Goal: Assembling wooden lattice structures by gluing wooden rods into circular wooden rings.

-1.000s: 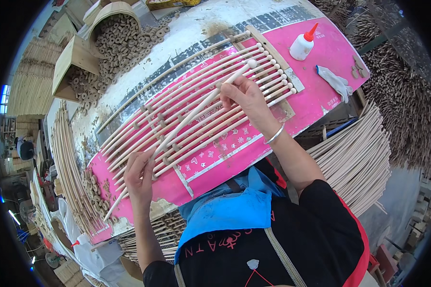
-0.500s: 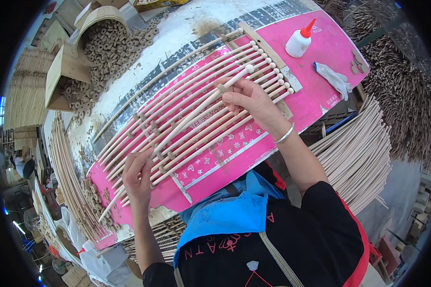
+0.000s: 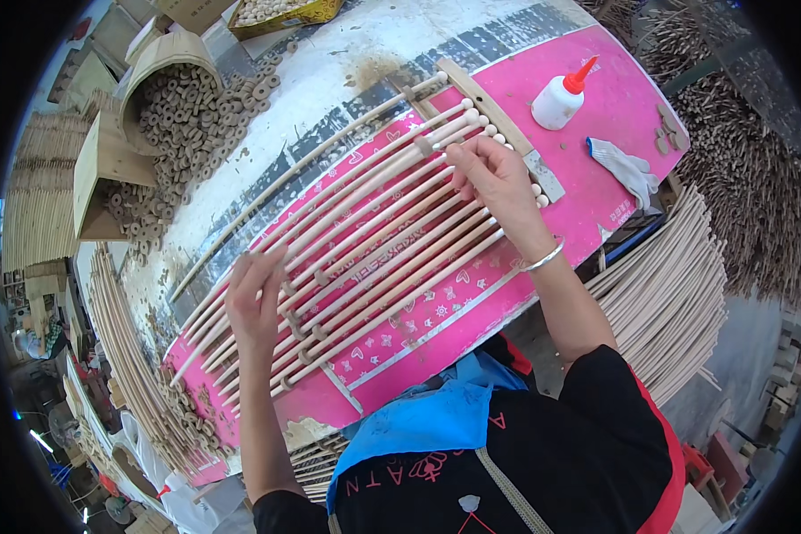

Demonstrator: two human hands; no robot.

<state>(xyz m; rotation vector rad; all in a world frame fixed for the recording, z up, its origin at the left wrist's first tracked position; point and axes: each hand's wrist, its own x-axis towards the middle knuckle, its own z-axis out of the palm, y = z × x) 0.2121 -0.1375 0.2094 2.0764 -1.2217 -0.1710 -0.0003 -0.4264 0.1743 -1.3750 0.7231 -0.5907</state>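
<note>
A row of pale wooden rods with ball ends (image 3: 392,233) lies across a pink printed board (image 3: 436,298); small brown wooden rings sit on their shafts. One rod (image 3: 365,191), with a ring (image 3: 423,145) near its ball end, lies among those at the far side. My left hand (image 3: 254,303) bends over the lower part of this rod, thumb and fingertips closed around it. Close to the ball ends, my right hand (image 3: 494,173) has thumb and forefinger pressed together just beside that ring. What its fingertips hold is hidden. A wooden strip (image 3: 489,102) borders the ball ends.
A white glue bottle with red nozzle (image 3: 559,100) and a white glove (image 3: 625,169) lie at right. Brown rings (image 3: 182,111) spill from wooden containers at far left. Rod bundles lie left (image 3: 138,356) and right (image 3: 672,285). A yellow box of pale balls (image 3: 276,13) stands at the back.
The rod held up between both hands has come down among the far rods. My right hand has moved right, toward the ball ends; my left hand has shifted slightly.
</note>
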